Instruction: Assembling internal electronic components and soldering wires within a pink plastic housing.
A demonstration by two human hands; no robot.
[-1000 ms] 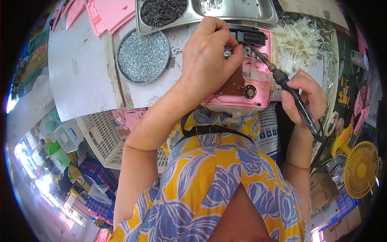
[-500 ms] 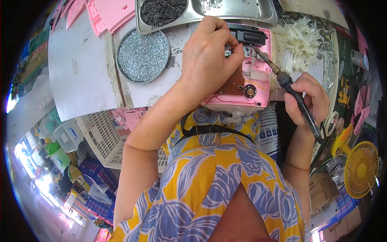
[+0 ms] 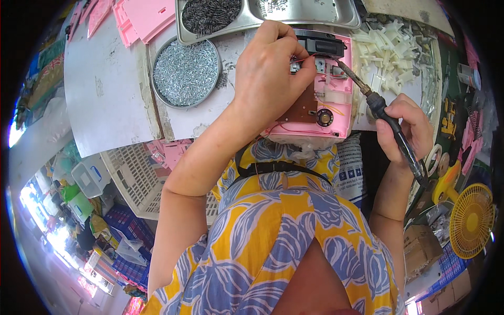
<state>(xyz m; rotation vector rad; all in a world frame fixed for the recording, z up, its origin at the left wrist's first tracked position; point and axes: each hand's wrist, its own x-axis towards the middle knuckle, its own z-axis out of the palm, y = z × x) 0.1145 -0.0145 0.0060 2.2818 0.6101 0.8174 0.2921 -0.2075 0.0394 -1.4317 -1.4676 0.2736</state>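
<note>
A pink plastic housing (image 3: 341,122) lies on the table in front of me, with a brown circuit board (image 3: 302,112), a small round black part (image 3: 325,117) and thin wires inside it. A black module (image 3: 324,48) sits along its far end. My left hand (image 3: 273,73) reaches over the housing, thumb and forefinger pinching a thin red wire (image 3: 311,55) beside the black module. In my right hand (image 3: 407,128) is a black-handled soldering iron (image 3: 391,119). Its tip points at the right end of the module, close to the metal parts; I cannot tell whether it touches.
Left of my hand stands a round tin of small screws (image 3: 186,73). A metal tray (image 3: 310,22) with dark springs (image 3: 211,17) lies beyond. White plastic pieces (image 3: 388,52) are heaped at right, pink panels (image 3: 149,18) at far left. A yellow fan (image 3: 471,220) stands at lower right.
The soldering iron and my right hand have shifted slightly to the right, its tip away from the spot near my left fingertips. My left hand holds almost the same place.
</note>
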